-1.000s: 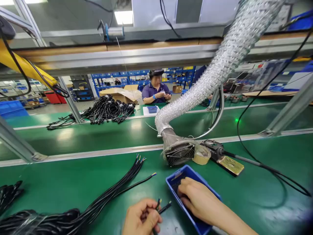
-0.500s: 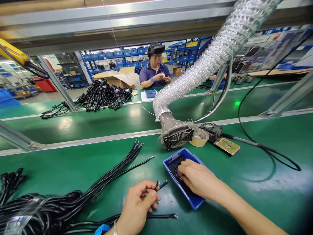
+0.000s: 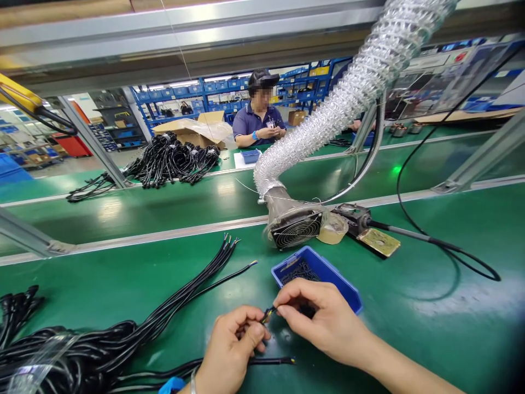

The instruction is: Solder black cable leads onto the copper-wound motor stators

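My left hand (image 3: 235, 342) pinches the end of a black cable, whose thin coloured wires (image 3: 268, 314) stick out past the fingertips. At those wires, my right hand (image 3: 324, 317) has thumb and forefinger pressed together on a small dark piece, mostly hidden by the fingers. Behind the right hand stands a blue bin (image 3: 348, 287) holding many small black pieces (image 3: 301, 271). Another black cable (image 3: 273, 361) with a stripped end lies below the left hand. Several black cables (image 3: 180, 293) with bare wire tips stretch across the green bench from a bundle (image 3: 82, 350) at the lower left.
A fan (image 3: 297, 230) on a silver duct (image 3: 324, 115) stands behind the bin. Beside it are a tape roll (image 3: 332, 229) and a soldering iron in its stand (image 3: 356, 219). Across the bench, a person (image 3: 260, 117) sits near a cable pile (image 3: 170, 158).
My right hand has come out of the blue bin and moved left to the wires at my left hand. The bin has turned slightly. The left hand keeps its hold.
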Demonstrator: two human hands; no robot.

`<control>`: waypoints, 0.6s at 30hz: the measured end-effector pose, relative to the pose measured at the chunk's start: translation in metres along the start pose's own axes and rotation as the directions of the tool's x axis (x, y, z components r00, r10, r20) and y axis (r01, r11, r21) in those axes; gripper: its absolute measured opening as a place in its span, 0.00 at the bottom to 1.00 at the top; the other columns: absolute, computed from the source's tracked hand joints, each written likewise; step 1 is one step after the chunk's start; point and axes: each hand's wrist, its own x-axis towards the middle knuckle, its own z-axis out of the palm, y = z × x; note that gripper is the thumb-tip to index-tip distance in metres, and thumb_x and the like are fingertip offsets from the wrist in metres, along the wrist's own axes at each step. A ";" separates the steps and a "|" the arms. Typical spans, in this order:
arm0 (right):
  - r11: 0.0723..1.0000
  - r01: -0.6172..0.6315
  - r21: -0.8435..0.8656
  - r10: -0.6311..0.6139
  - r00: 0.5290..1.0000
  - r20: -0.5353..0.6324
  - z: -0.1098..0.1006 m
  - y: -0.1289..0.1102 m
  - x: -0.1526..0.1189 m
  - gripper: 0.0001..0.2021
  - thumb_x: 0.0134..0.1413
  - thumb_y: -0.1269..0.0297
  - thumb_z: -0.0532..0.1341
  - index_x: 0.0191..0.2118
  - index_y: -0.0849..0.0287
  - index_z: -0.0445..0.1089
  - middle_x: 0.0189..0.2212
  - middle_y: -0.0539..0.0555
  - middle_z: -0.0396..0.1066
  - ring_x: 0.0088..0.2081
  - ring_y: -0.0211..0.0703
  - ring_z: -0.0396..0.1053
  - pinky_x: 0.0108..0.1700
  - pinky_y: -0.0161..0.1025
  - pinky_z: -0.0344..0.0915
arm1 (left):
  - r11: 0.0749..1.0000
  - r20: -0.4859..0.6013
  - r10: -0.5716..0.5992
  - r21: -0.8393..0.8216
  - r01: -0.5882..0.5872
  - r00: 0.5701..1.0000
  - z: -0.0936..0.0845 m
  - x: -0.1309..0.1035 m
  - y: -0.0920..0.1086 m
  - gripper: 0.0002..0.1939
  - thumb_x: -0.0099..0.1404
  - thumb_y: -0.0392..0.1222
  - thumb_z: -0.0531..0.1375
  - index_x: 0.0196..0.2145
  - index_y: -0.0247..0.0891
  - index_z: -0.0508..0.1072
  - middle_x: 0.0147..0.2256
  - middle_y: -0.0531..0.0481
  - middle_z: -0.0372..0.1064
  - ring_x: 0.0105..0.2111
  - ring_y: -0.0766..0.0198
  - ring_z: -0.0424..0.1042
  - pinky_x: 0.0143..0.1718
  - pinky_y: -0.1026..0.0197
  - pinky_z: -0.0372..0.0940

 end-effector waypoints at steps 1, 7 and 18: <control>1.000 0.011 -0.001 -0.011 1.000 -0.014 0.001 0.000 0.000 0.03 0.56 0.70 0.59 0.33 0.58 0.71 0.27 0.48 0.73 0.27 0.34 0.68 0.31 0.28 0.64 | 1.000 0.003 0.003 0.002 -0.003 1.000 0.000 0.000 0.000 0.23 0.61 0.60 0.61 0.38 0.34 0.73 0.29 0.44 0.76 0.25 0.66 0.71 0.25 0.67 0.61; 1.000 0.020 -0.001 -0.020 0.999 0.035 -0.002 0.001 0.001 0.04 0.55 0.72 0.58 0.32 0.59 0.70 0.26 0.48 0.72 0.28 0.33 0.68 0.33 0.27 0.65 | 0.999 0.007 0.033 0.021 -0.033 0.999 0.001 0.000 0.002 0.24 0.60 0.61 0.61 0.37 0.34 0.73 0.28 0.44 0.75 0.24 0.65 0.71 0.25 0.66 0.62; 0.994 -0.106 0.014 0.099 0.958 0.269 -0.007 -0.005 -0.002 0.09 0.52 0.74 0.59 0.38 0.59 0.71 0.29 0.47 0.73 0.28 0.34 0.69 0.33 0.28 0.66 | 0.978 0.044 0.081 0.188 -0.088 0.996 0.003 -0.006 0.010 0.14 0.59 0.50 0.65 0.30 0.36 0.72 0.24 0.50 0.71 0.25 0.65 0.68 0.29 0.65 0.61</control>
